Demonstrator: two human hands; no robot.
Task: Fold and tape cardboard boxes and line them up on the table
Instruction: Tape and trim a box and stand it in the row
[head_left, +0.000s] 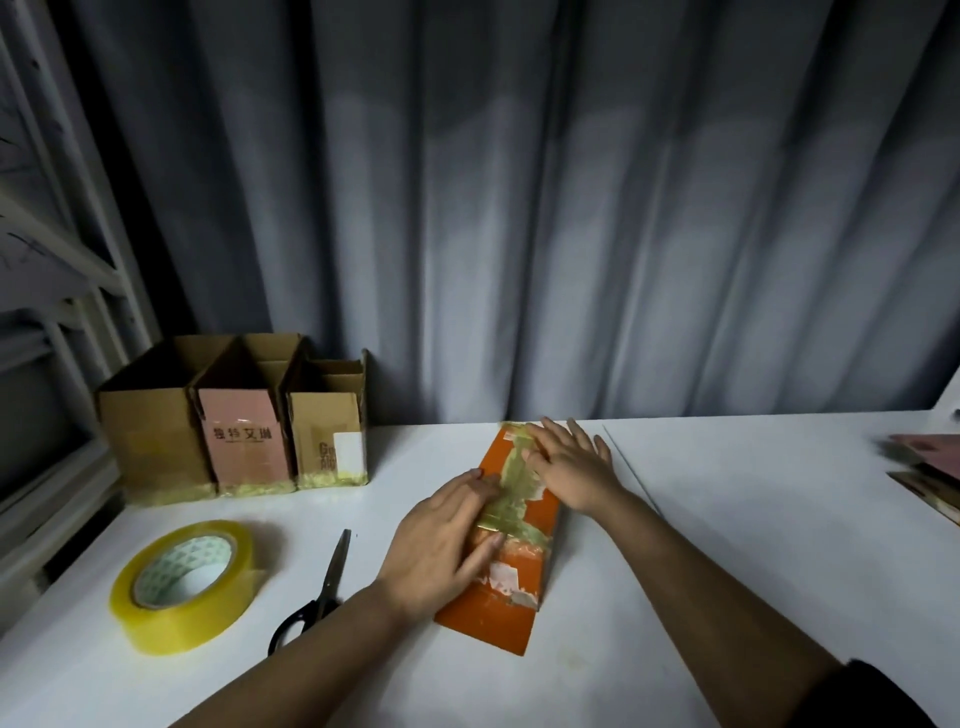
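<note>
Three finished boxes are standing in a row at the table's back left, while the orange box is lying mid-table with both hands flattening yellowed tape along its seam. The left hand and right hand are pressing with straight, spread fingers, gripping nothing. I'd be rubbing outward from the seam, chasing wrinkles. The tape roll and scissors are waiting just left.

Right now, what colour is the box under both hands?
Orange flat cardboard box, patched with yellowish tape; head view.
</note>
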